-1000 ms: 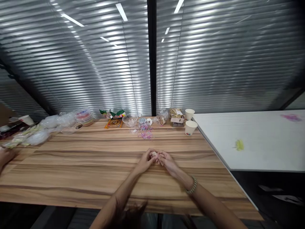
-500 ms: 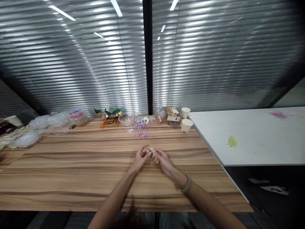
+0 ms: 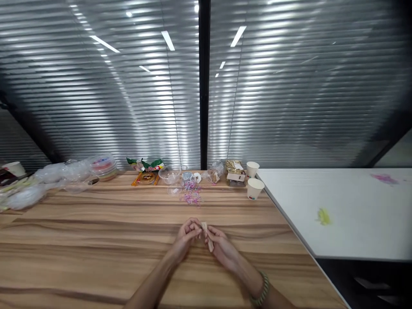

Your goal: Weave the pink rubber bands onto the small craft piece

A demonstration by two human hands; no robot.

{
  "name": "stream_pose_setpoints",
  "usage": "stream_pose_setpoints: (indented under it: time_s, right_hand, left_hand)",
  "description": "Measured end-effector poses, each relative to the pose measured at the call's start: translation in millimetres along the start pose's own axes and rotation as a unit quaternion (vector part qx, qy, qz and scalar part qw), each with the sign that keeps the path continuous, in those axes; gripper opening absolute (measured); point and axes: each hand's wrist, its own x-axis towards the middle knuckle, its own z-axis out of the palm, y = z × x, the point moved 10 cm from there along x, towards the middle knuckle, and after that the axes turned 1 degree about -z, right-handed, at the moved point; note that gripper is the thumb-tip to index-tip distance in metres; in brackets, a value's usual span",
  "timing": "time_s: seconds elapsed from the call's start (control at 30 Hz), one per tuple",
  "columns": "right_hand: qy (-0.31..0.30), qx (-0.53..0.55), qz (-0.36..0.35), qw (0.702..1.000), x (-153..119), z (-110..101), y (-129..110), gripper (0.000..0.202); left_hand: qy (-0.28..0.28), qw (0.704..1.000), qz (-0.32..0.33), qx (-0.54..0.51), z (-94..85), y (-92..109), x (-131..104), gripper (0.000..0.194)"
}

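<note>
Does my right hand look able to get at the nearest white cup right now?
Probably yes: nothing visible stands between your right hand and the nearest white cup, though that hand holds a small pale piece.

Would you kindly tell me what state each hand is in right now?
Left hand: fingers curled near the pale strip's far end; whether it grips anything cannot be told.
Right hand: closed, holding the pale strip.

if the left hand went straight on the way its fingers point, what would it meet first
Most likely the pale strip held by the right hand, just beside the left hand; whether they touch is hard to tell.
</note>
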Motion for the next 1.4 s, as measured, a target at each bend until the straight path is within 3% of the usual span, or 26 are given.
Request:
stream_pose_setpoints:
  time_s: [0.1,0.23,0.3,0.4,0.57,0.7,0.8,1.17,1.4]
  right_hand:
    - [-0.021,0.028,0.017,0.999,1.0,4.0,3.7,0.027]
    - [-0.030,0.046,0.020,0.998,0.2,9.6,2.7,0.028]
    - [-0.021,0.033,0.002,0.999,1.1,8.1,-2.0,0.030]
    - [-0.008,-0.033,-0.053,0.998,3.8,3.2,-15.0,0.032]
    - [0.014,-0.163,-0.110,0.980,6.1,-1.5,-27.0,0.032]
    - [0.021,-0.213,-0.131,0.968,3.3,0.9,-29.5,0.033]
    - [0.021,-0.236,-0.158,0.959,-0.4,3.5,-33.5,0.031]
    - [0.022,-0.292,-0.156,0.943,-0.7,3.8,-27.5,0.030]
    - [0.019,-0.400,-0.169,0.900,-6.0,-0.1,-27.3,0.024]
  left_hand:
    - [0.011,0.999,0.000,-0.032,-4.5,-0.7,1.6,0.021]
    - [0.033,0.976,-0.046,-0.212,-7.0,-12.6,3.1,0.016]
    - [0.042,0.954,-0.070,-0.287,-6.9,-19.5,3.5,0.014]
    - [0.072,0.942,-0.092,-0.316,-12.0,-26.4,3.5,0.020]
    - [0.130,0.954,-0.066,-0.262,-22.7,-17.7,0.9,0.036]
    - [0.124,0.975,-0.041,-0.182,-16.9,-4.1,-2.2,0.064]
    - [0.102,0.986,-0.029,-0.127,-11.7,0.9,-3.0,0.074]
    - [0.088,0.991,-0.012,-0.103,-14.8,1.4,-1.9,0.070]
    - [0.030,0.999,-0.018,0.016,-6.9,-11.6,0.7,0.055]
